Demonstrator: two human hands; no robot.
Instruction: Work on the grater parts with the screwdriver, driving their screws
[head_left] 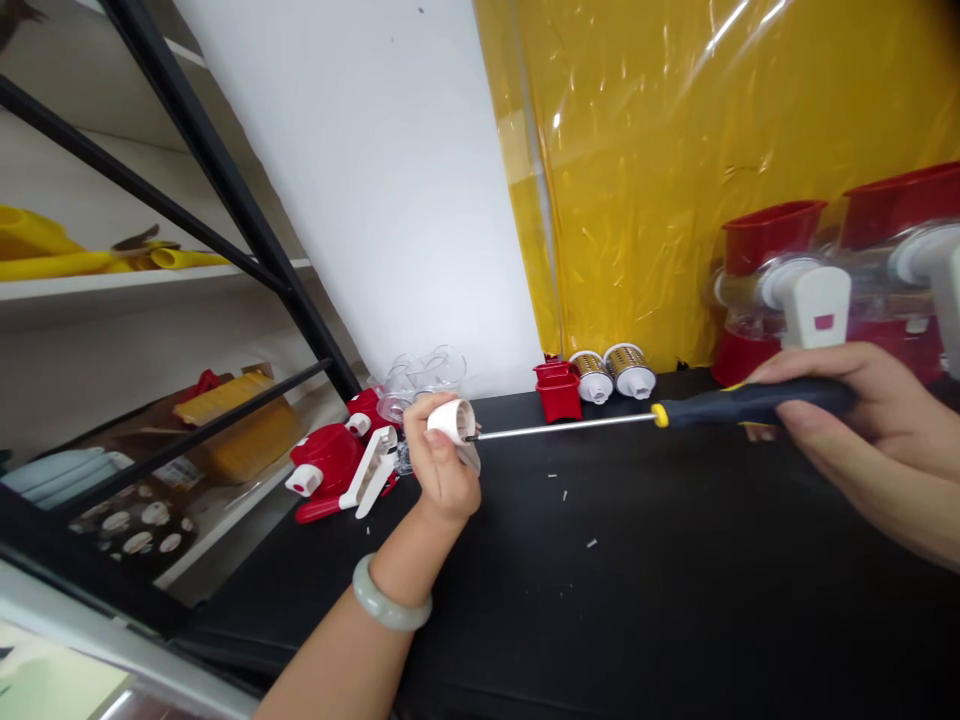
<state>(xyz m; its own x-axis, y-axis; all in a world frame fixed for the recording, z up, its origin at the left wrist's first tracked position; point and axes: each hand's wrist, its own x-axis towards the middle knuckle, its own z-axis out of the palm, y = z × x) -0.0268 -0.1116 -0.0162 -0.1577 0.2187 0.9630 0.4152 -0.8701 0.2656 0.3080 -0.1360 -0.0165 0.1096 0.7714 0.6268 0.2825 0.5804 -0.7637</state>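
My left hand is wrapped round a white plastic cup-shaped part, its open end turned to the right. In my right hand is a screwdriver with a dark blue and yellow handle, lying almost level. Its long shaft runs leftward, and the tip is at the mouth of the white part; whether it sits on a screw inside is hidden. Below, a few small screws lie loose on the black tabletop.
Left of my hand are red bases, a white crank handle and clear plastic parts. Behind stand red hoppers and grater drums. Assembled rotary graters line the back right. A black-framed shelf rises at left.
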